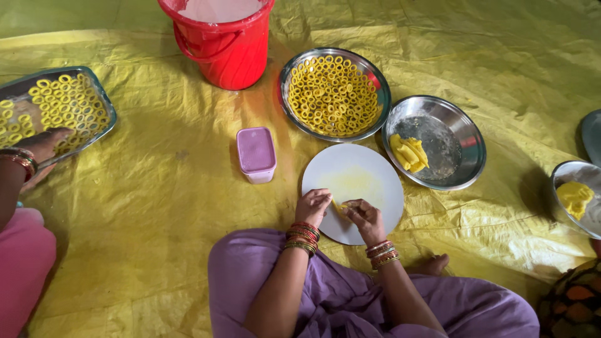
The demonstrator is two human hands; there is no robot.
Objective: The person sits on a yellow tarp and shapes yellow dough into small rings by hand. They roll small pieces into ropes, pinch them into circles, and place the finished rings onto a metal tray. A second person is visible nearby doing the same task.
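The dough strip (340, 205) is sitting between my two hands, just above the white plate (369, 169). It is small and yellow. I am pinching one end with the fingers of my left hand (313, 206), and I am pinching the other end with the fingers of my right hand (365, 216). Both hands are closing on it, so most of the strip is hiding behind my fingers. My hands are resting over the near part of the plate, close to my lap. I am wearing red and gold bangles (303, 236) on both wrists, and I am sitting on a yellow sheet (156, 206).

Just past the plate, a round steel dish full of yellow dough rings (333, 95) is sitting. To the right of it, another steel dish (454, 147) is holding a few yellow dough pieces (408, 153) at its left side. A small pink box with a lid (256, 154) is standing to the left of the plate. A red bucket (222, 40) is standing farther back.

On the far left, another person's hand (44, 145) is touching a steel tray of rings (59, 109). On the far right, a steel bowl (563, 175) is holding a yellow dough lump (575, 198).
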